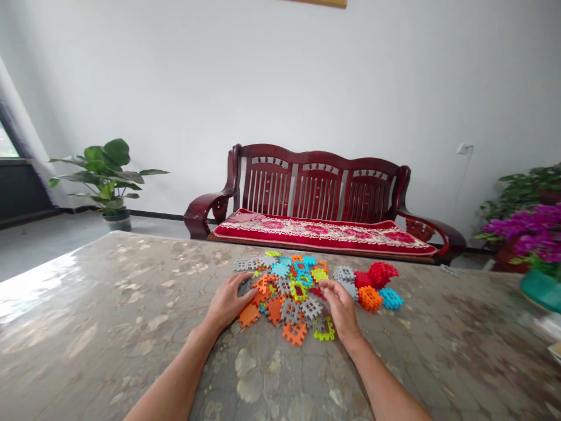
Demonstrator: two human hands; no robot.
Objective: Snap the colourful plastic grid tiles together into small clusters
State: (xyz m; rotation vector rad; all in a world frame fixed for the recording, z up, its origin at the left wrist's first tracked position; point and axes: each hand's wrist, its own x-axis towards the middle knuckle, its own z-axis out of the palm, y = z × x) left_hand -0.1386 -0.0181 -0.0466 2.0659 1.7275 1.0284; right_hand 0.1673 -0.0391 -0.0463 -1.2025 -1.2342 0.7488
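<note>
A pile of flat interlocking plastic building pieces in orange, grey, blue, yellow-green and red lies on the table before me. My left hand rests at the pile's left side, thumb and fingers apart, its fingertips near orange pieces. On the right side of the pile, my right hand has its fingers curled and drawn together. Beside those fingertips lies a red piece; whether it is pinched I cannot tell. Grey window-shaped pieces and a yellow-green frame piece lie between my hands.
Right of the pile sit joined clusters: red, orange, blue and grey. A loose grey piece lies farther right on the patterned table. A teal flower pot stands at the right; a wooden bench is behind.
</note>
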